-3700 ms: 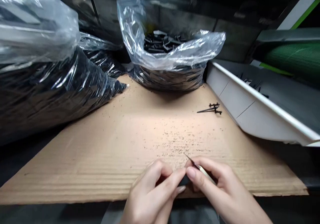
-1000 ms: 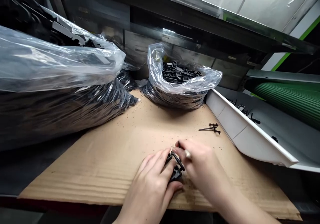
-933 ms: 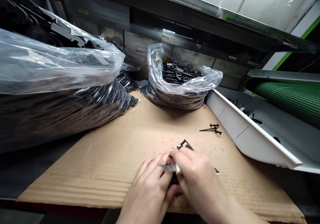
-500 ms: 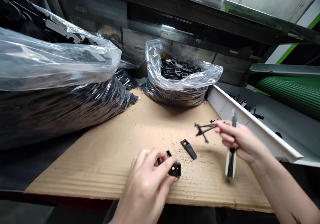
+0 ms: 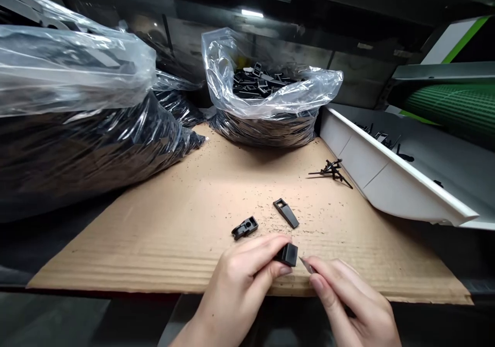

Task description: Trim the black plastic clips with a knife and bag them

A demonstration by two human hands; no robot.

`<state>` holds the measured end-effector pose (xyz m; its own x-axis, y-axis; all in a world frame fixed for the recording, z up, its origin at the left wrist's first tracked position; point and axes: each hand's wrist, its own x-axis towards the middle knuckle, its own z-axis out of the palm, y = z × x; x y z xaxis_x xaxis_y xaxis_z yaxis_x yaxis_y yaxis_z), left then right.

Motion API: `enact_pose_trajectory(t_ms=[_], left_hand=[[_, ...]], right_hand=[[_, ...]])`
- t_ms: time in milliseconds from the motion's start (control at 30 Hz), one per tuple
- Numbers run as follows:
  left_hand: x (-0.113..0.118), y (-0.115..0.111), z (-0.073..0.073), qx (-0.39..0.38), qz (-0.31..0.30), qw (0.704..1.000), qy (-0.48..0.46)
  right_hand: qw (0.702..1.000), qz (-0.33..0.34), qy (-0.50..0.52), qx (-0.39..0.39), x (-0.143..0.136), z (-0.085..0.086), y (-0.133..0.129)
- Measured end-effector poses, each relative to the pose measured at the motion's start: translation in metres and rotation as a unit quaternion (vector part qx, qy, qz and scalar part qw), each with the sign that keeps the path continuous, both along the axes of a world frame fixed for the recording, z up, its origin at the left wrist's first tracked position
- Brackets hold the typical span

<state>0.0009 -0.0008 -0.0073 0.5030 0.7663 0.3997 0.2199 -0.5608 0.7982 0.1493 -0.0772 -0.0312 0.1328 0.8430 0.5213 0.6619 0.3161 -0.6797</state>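
Note:
My left hand (image 5: 247, 280) pinches a small black plastic part (image 5: 289, 254) between thumb and fingers, its square end facing right. Just to the right, my right hand (image 5: 353, 298) grips a utility knife (image 5: 307, 265); only its pointed blade shows, close to the part with a slight gap, and the handle is hidden by the hand. On the cardboard (image 5: 174, 223) beyond my left hand lies a black hollow plastic piece (image 5: 245, 228). A tapered black plastic piece (image 5: 286, 213) with a square opening lies to the right of it.
Thin black sprue scraps (image 5: 332, 172) lie beside a white tray wall (image 5: 398, 161). An open clear bag (image 5: 266, 130) of black parts stands at the back, and a larger filled bag (image 5: 88, 146) bulges over the left side. A green ribbed roller (image 5: 452, 104) is at the right.
My right hand has let go of the black sprue, which now lies by the tray, and brought the knife to my left hand. The hollow piece now lies on the cardboard; my left hand holds a part.

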Motion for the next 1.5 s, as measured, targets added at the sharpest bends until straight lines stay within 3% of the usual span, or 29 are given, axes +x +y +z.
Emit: enact_pose_trajectory(t_ms=[433, 600, 667, 800, 900, 1067, 1400, 1500], left_hand=[[-0.002, 0.001, -0.005, -0.022, -0.021, 1.000, -0.004], [-0.005, 0.000, -0.004, -0.059, -0.059, 0.996, -0.007], [-0.005, 0.000, -0.003, -0.058, -0.053, 0.997, -0.008], [-0.004, 0.001, -0.002, -0.051, -0.047, 0.998, -0.005], [-0.004, 0.001, -0.001, -0.053, -0.043, 0.998, -0.001], [-0.004, 0.001, -0.001, -0.043, -0.040, 0.998, 0.004], [-0.001, -0.001, -0.004, -0.010, -0.034, 0.999, -0.010], [0.000, 0.001, -0.006, -0.014, -0.018, 1.000, -0.010]], right_hand=[[1.000, -0.018, 0.001, -0.014, -0.004, 0.002, 0.004], [0.994, -0.086, -0.059, -0.005, 0.006, 0.005, 0.004], [0.995, -0.078, -0.066, -0.015, 0.010, 0.008, 0.001], [0.993, -0.064, 0.034, -0.098, 0.004, 0.014, -0.002], [0.987, -0.056, 0.047, -0.142, -0.006, 0.018, 0.003], [0.991, -0.044, 0.045, -0.117, -0.010, 0.018, 0.009], [0.990, 0.002, 0.030, -0.140, -0.005, 0.020, 0.009], [0.989, 0.043, 0.005, -0.144, -0.011, 0.019, 0.005]])
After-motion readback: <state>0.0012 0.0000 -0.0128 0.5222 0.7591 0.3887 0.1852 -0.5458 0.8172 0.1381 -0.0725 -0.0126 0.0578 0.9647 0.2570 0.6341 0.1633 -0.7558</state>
